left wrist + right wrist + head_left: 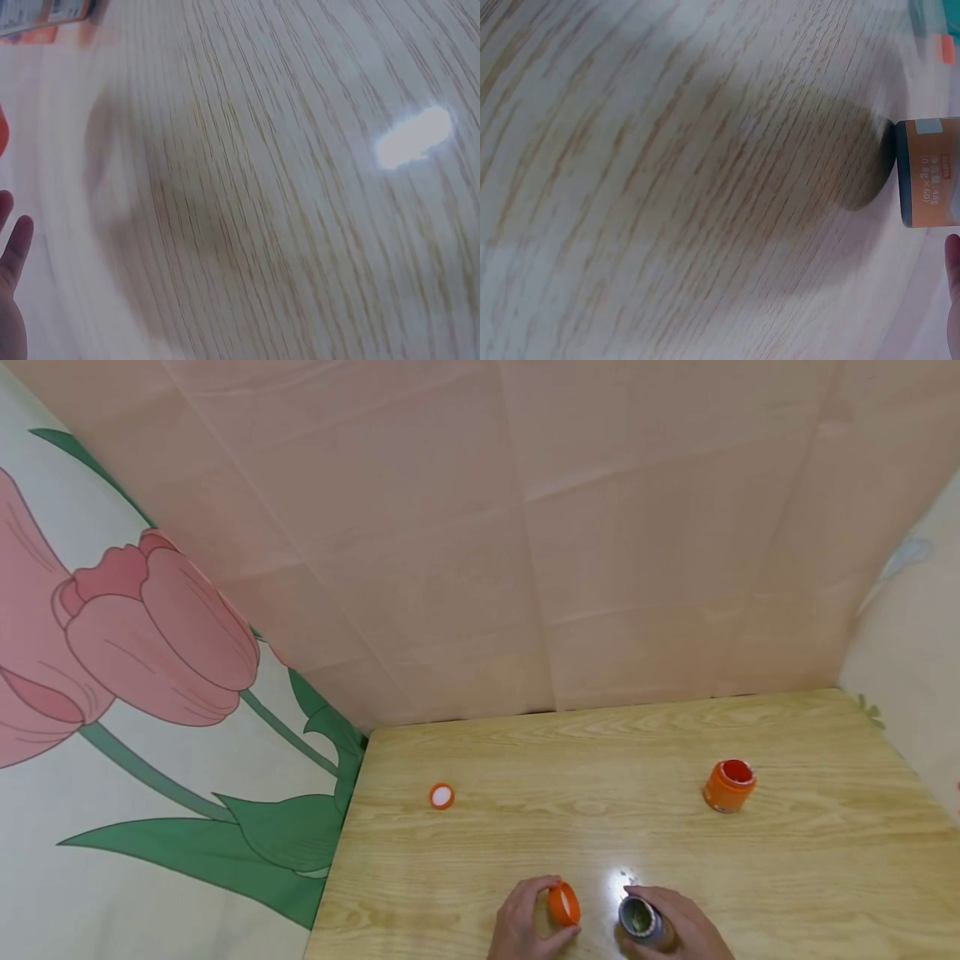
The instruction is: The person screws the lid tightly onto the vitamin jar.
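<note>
My left hand [525, 920] pinches an orange screw lid [564, 904] at its rim between thumb and fingers, with the lid tipped on edge above the table. To its right, my right hand [686, 925] grips a small round jar [639, 917]. That jar's grey mouth is uncovered and faces up toward the head camera; its contents are too small to tell. In the right wrist view the jar [930, 172] shows an orange-brown printed label and a dark base. Lid and jar are apart. Only a few left fingers [16, 251] show in the left wrist view.
An orange jar [727, 788] with a red inside stands open at the right of the wooden table [570, 777]. A smaller orange lid [442, 796] with a white lining lies at the left. A pinkish covering [450, 568] rises along the back edge, and walls flank both sides.
</note>
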Demonstrator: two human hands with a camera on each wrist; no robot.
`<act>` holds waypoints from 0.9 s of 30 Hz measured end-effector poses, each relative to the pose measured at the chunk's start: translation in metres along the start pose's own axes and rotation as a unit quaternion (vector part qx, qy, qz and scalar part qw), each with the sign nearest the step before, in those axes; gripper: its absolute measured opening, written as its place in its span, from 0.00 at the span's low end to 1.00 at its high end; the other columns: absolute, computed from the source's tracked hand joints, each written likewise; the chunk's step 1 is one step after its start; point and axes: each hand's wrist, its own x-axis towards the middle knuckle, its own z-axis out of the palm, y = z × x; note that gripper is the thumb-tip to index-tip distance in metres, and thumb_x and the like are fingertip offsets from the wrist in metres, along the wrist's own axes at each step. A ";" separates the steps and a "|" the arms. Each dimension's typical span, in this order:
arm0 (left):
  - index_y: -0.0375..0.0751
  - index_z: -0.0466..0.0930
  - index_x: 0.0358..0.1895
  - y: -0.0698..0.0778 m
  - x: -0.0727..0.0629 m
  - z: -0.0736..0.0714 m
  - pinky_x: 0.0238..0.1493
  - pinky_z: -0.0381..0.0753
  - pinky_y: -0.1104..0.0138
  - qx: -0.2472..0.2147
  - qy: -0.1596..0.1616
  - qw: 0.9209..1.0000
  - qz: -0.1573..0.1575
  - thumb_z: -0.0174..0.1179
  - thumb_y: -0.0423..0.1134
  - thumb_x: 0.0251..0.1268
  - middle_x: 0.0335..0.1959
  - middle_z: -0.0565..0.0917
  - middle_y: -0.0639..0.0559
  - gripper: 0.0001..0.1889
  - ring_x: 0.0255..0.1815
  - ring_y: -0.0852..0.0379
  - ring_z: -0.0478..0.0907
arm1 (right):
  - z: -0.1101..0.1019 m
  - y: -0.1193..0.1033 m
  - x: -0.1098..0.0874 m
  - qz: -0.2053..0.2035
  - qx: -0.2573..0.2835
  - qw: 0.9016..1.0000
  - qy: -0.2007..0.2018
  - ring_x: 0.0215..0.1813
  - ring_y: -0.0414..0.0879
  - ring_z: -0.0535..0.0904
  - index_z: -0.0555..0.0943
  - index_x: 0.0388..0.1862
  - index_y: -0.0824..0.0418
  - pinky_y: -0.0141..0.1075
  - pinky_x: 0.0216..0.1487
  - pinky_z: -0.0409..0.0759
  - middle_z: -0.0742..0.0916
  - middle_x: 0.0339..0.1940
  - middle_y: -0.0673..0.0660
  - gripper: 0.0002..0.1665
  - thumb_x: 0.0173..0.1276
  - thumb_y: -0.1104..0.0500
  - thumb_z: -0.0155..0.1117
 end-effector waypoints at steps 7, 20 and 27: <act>0.47 0.75 0.59 0.000 0.001 0.002 0.55 0.76 0.77 -0.007 0.009 1.000 0.023 0.81 0.49 0.41 0.53 0.83 0.58 0.38 0.51 0.64 0.81 | 0.001 0.002 0.003 -0.038 0.027 0.999 -0.018 0.51 0.31 0.80 0.81 0.58 0.47 0.34 0.48 0.81 0.86 0.51 0.41 0.37 0.48 0.43 0.81; 0.43 0.77 0.56 0.003 0.007 0.002 0.55 0.76 0.78 0.006 0.022 0.997 0.073 0.80 0.52 0.40 0.50 0.84 0.57 0.36 0.49 0.64 0.81 | -0.010 -0.002 0.012 0.075 0.112 0.978 -0.157 0.51 0.31 0.79 0.76 0.61 0.56 0.27 0.49 0.77 0.86 0.52 0.47 0.40 0.52 0.40 0.77; 0.43 0.78 0.55 0.002 0.008 0.003 0.55 0.76 0.78 0.007 0.030 0.995 0.091 0.81 0.52 0.37 0.48 0.84 0.57 0.37 0.49 0.64 0.81 | -0.012 -0.006 0.014 0.092 0.145 0.967 -0.186 0.51 0.31 0.79 0.76 0.61 0.53 0.26 0.49 0.77 0.86 0.52 0.44 0.38 0.54 0.41 0.76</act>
